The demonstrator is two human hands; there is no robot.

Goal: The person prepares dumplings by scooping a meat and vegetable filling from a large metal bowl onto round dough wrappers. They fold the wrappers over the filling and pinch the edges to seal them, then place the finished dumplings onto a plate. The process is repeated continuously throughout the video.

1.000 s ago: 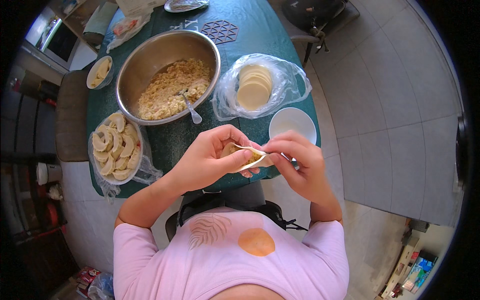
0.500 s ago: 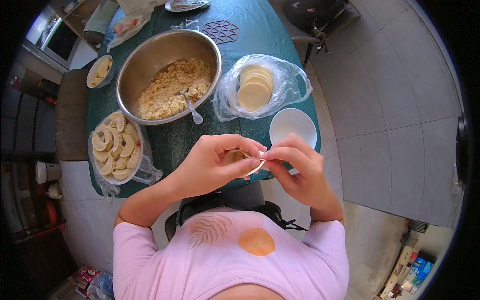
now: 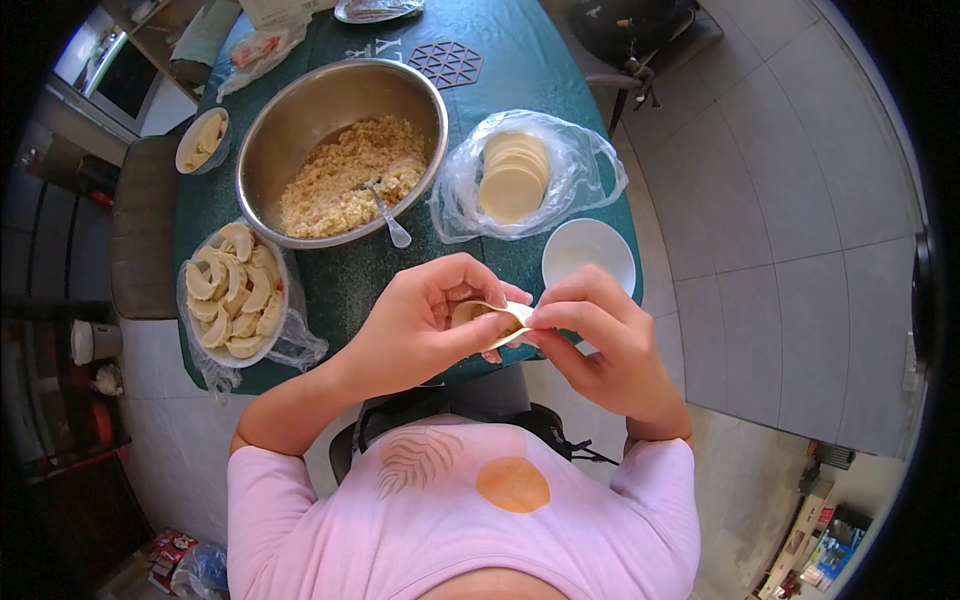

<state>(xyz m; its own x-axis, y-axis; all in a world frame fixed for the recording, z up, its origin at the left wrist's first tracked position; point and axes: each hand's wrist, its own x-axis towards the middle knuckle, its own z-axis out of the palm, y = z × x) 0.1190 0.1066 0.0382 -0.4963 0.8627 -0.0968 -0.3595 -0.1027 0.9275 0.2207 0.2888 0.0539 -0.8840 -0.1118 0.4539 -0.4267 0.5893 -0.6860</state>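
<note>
Between my two hands, above the near edge of the table, is a half-folded dumpling (image 3: 518, 322) with filling showing in its open fold. My left hand (image 3: 437, 318) cradles it, thumb and fingers closed around its left side. The fingertips of my right hand (image 3: 594, 333) pinch its right edge. Beyond them stands a large steel bowl (image 3: 262, 170) of crumbly yellowish filling (image 3: 340, 180), with a spoon (image 3: 392, 225) stuck in it. Round dumpling wrappers (image 3: 512, 190) lie stacked in an open plastic bag (image 3: 458, 200). Folded dumplings (image 3: 232, 295) are heaped on a plate at the left.
A white bowl (image 3: 590, 255) sits at the table's right edge, close to my right hand. A small bowl (image 3: 203, 140) with pale pieces stands at the far left. Farther back are a dark lattice trivet (image 3: 446, 65) and a crumpled plastic bag (image 3: 262, 55). A chair (image 3: 145, 230) adjoins the left side.
The wrapper's fold between my hands has opened a little wider, with more filling showing. My left fingers have shifted slightly upward; both hands still hold the dumpling.
</note>
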